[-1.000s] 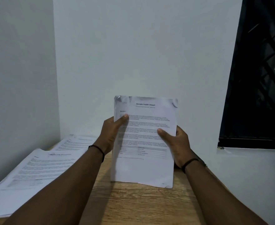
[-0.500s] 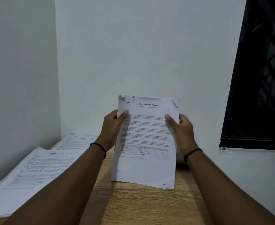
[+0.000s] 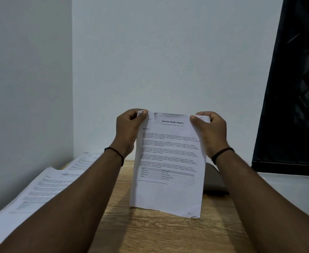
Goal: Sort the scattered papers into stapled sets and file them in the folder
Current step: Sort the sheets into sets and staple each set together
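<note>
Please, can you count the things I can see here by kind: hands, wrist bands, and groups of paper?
Hands: 2, left hand and right hand
Black wrist bands: 2, left band, right band
Paper groups: 2, held paper set, loose papers lying on the table
Total: 6

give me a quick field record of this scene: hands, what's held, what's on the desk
left hand: left hand pinches top left corner of the report
right hand: right hand pinches top right corner
held item: Sample Health Report set, upright, bottom edge at the wooden desk
corner state: top left corner crumpled
desk left: loose printed papers lying overlapped by the wall
desk right: grey flat object, partly hidden, kind unclear
stapler, folder: not identifiable
</note>
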